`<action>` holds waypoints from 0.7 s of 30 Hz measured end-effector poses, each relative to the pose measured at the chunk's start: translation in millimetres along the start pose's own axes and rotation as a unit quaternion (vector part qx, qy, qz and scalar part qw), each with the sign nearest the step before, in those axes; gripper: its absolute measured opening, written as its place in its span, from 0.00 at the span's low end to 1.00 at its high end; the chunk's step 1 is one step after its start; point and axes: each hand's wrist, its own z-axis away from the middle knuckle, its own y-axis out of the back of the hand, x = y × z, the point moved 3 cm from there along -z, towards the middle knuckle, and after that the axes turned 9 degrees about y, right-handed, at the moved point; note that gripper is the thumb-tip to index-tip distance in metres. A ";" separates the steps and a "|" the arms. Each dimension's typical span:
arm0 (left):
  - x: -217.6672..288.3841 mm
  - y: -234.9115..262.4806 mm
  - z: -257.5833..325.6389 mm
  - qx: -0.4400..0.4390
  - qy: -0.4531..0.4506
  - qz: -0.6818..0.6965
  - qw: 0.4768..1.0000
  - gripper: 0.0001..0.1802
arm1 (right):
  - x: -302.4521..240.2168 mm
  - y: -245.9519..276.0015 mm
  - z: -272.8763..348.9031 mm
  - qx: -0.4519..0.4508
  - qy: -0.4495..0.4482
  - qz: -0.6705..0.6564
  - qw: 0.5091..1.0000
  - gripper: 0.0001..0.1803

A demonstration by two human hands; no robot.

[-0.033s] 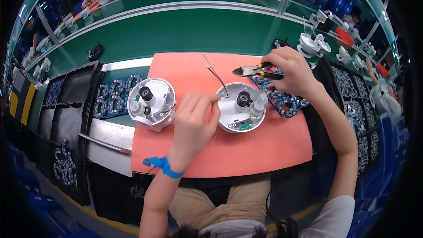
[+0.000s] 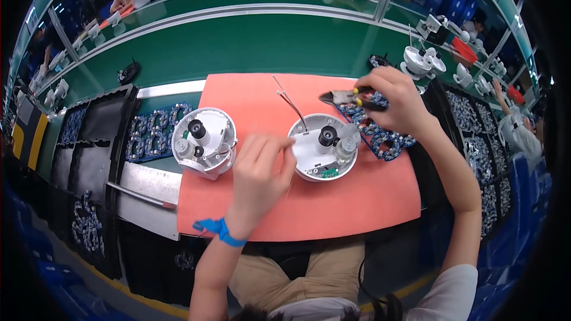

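Note:
My right hand (image 2: 397, 100) grips a pair of side cutters (image 2: 344, 97) with black and yellow handles, its jaws pointing left above the mat. Beneath and left of the cutters stands a white round camera housing (image 2: 310, 147) with a black lens; thin wires (image 2: 290, 103) stick up from its back edge. At that housing's left rim is my left hand (image 2: 260, 166), fingers pinched together and slightly blurred. A faint thin strand shows below its fingertips, but what the pinch holds is unclear. A second white camera housing (image 2: 219, 126) sits left of this hand.
Both housings rest on an orange mat (image 2: 333, 208). Blue circuit boards lie left (image 2: 156, 131) and right (image 2: 386, 142) of them. Black trays (image 2: 98, 160) flank the mat, and a metal strip (image 2: 148, 184) lies left. Behind runs a green bench (image 2: 250, 41); people sit beyond it.
My right hand and the side cutters have shifted slightly to the right. My left hand has moved a little down and left, still pinched.

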 end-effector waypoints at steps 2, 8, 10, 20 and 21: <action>0.2 7.5 21.8 0.005 0.027 -0.006 1.000 0.08 | -17.6 7.7 10.6 0.017 0.020 -0.047 0.999 0.20; -15.9 14.6 54.8 -0.048 0.140 -0.021 0.989 0.06 | -103.2 -29.5 38.1 -0.009 0.212 0.043 0.976 0.12; -18.4 10.5 51.7 -0.051 0.137 -0.018 0.989 0.06 | -111.6 -40.0 44.3 -0.012 0.214 0.086 0.973 0.12; -28.0 10.0 61.4 -0.089 0.183 -0.044 0.978 0.05 | -28.3 -59.8 9.5 0.021 0.078 0.055 0.995 0.14; -29.3 11.1 61.5 -0.084 0.188 -0.047 0.977 0.05 | -12.7 -66.9 -2.9 0.042 0.072 0.064 0.995 0.12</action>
